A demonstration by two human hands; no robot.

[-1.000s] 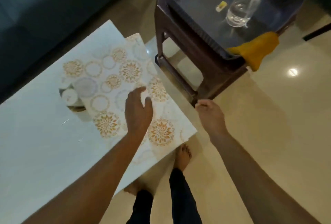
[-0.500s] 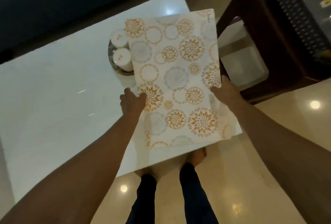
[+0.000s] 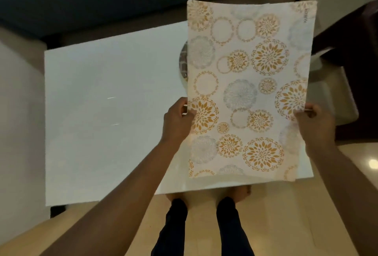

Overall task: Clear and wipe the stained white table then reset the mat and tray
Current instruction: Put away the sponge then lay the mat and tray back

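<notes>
A rectangular cream placemat (image 3: pixel 248 90) printed with orange flower medallions, grey rosettes and open ring motifs is held flat above the right end of a glossy white rectangular table (image 3: pixel 106 116), its printed face turned up toward the camera. A small line of lettering runs along its far right corner, too small to read. The sheet looks thin and slightly limp, with its near edge hanging over the table's front rim.

The left hand (image 3: pixel 177 121) pinches the mat's left edge, thumb on top and fingers curled beneath. The right hand (image 3: pixel 315 124) grips the opposite edge the same way, thumb lying on the print.

At the mat's left margin, a sliver of a round dark tray (image 3: pixel 183 61) with a brick-like pattern shows on the table; the rest is hidden under the mat. Two faint bright streaks mark the table top. A dark brown stool (image 3: pixel 347 36) stands just beside the table's right end. Bare feet and dark trousers (image 3: pixel 176 227) stand on the shiny beige floor (image 3: pixel 286 214).
</notes>
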